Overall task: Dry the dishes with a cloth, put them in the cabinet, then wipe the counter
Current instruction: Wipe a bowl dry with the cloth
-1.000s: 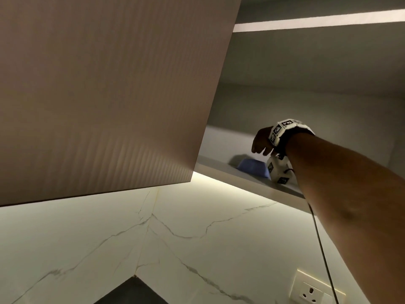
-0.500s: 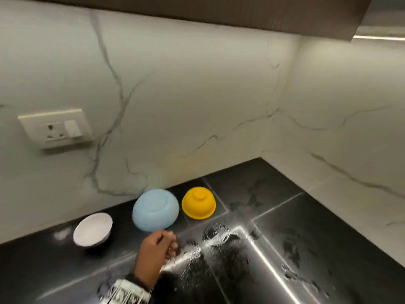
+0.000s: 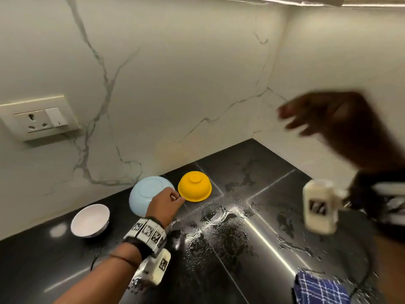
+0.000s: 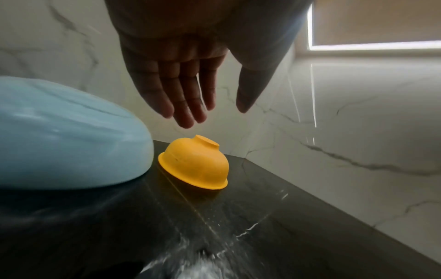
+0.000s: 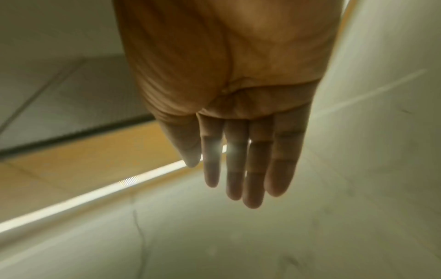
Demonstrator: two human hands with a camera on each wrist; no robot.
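Left hand (image 4: 181,75) empty, fingers straight, above inverted yellow bowl (image 4: 195,164) near bench (image 3: 285,216) back corner. Right hand (image 3: 333,123) empty, loosely spread, raised, blurred. Blue bowl (image 3: 149,194) just beside; checked cloth (image 3: 317,288) at front edge. Risk: standing water could make bowl slip from grasp.

Domestic kitchen, corner section. Evidence: black tiled counter (image 3: 274,216), wet in patches, meeting white veined marble-look backsplash (image 3: 175,84) on two walls. A wall socket (image 3: 37,119) is set in the backsplash. Three bowls, yellow (image 3: 194,186), pale blue (image 3: 146,191) and white (image 3: 90,220), sit on the counter. A checked cloth (image 3: 317,288) lies at the near edge. Lit strip under overhead cabinet (image 3: 306,1).
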